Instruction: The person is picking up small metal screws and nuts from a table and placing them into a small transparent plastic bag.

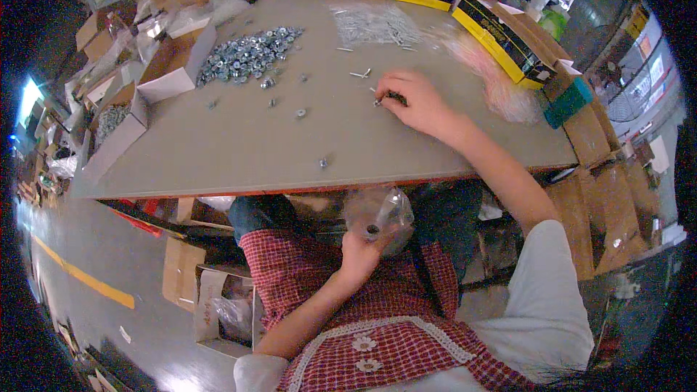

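Far left on the grey table [218,160]: open cardboard boxes [116,127], one filled with small metal parts. Just right of them, a heap of silvery nuts [247,54], with stray nuts [300,112] scattered across the bare surface and one lone piece [323,163] near the front edge. Further back, toward the middle, a loose spread of thin metal pins [374,25]. Below the table edge, over a red checked apron [377,319]: left hand [359,254] raised, fingers curled shut around the neck of a clear plastic bag [379,210] — small dark part visible inside it. Up on the table, right hand [410,101] resting palm down, fingertips pinched on a few small screws [388,98]; two more screws [361,73] lying just left of it. Along the right side, black-and-yellow boxes [501,36] in a row, pale wispy packing fibre [494,76] beside them — brown cartons [602,174] stacked at the far right.
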### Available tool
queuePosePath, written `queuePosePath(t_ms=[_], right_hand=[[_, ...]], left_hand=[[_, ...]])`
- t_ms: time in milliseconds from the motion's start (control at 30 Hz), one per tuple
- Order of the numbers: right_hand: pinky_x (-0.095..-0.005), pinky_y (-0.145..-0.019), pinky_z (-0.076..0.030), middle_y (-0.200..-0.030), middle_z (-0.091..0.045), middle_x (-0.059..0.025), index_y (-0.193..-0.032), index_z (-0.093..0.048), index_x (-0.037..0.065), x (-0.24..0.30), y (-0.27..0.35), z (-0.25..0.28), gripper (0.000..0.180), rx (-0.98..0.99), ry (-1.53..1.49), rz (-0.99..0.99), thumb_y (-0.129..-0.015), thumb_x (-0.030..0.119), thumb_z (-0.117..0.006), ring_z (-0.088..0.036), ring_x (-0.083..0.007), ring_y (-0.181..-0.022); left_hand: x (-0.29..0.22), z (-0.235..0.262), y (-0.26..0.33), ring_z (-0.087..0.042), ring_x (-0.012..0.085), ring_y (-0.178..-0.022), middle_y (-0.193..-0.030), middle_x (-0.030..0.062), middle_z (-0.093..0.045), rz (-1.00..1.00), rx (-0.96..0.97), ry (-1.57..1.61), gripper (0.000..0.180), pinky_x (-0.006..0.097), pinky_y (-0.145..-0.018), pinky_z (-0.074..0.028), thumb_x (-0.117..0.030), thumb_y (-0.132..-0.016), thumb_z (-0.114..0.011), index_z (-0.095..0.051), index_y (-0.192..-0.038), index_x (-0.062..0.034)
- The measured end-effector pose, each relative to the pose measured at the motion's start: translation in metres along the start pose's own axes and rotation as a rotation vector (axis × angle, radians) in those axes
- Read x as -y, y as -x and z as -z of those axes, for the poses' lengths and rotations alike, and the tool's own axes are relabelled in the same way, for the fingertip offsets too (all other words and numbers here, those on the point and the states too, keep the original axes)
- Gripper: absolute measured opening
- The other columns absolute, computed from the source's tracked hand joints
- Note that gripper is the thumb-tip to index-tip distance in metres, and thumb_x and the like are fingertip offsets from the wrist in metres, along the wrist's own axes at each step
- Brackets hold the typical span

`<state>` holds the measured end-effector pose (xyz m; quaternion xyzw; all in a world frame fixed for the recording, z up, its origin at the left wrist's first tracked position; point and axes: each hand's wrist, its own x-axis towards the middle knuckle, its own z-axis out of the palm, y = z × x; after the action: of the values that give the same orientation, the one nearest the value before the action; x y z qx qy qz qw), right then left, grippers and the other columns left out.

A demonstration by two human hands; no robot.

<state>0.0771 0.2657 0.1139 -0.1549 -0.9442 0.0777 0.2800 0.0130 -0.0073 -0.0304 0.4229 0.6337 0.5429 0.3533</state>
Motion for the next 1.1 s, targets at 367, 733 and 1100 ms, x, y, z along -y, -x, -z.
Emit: queuePosePath(t_ms=[367, 733, 1100], right_hand=[[-0.0350, -0.083, -0.051, -0.103, -0.066, -0.0078, -0.096, -0.063, 0.006, -0.014, 0.012, 0.009, 0.015, -0.081, -0.391, -0.424, -0.082, 0.006, -0.068, -0.063, -0.0231, -0.096], [-0.0373, -0.095, -0.050, -0.120, -0.064, -0.0101, -0.111, -0.068, 0.010, -0.020, 0.011, 0.005, 0.030, -0.040, 0.088, 0.096, -0.083, -0.001, -0.061, -0.062, -0.0287, -0.106], [-0.0389, -0.083, -0.052, -0.102, -0.065, -0.0113, -0.106, -0.067, 0.007, 0.004, 0.033, 0.026, 0.024, 0.078, 0.026, -0.085, -0.083, 0.001, -0.063, -0.063, -0.0313, -0.098]], left_hand=[[0.003, 0.000, 0.000, -0.069, 0.0341, -0.092, -0.100, 0.0191, -0.071, -0.044, 0.018, 0.049, 0.047, 0.041, -0.079, -0.054, -0.034, -0.079, -0.080, -0.064, -0.113, -0.0048], [-0.001, 0.001, -0.002, -0.067, 0.0296, -0.097, -0.108, 0.0164, -0.069, -0.062, 0.028, 0.040, 0.045, 0.040, -0.083, -0.053, -0.027, -0.082, -0.077, -0.061, -0.117, -0.0036], [-0.008, 0.004, -0.002, -0.065, 0.0239, -0.101, -0.111, 0.0155, -0.070, -0.029, 0.101, 0.081, 0.050, 0.037, -0.090, -0.051, -0.030, -0.086, -0.075, -0.061, -0.122, 0.0014]])
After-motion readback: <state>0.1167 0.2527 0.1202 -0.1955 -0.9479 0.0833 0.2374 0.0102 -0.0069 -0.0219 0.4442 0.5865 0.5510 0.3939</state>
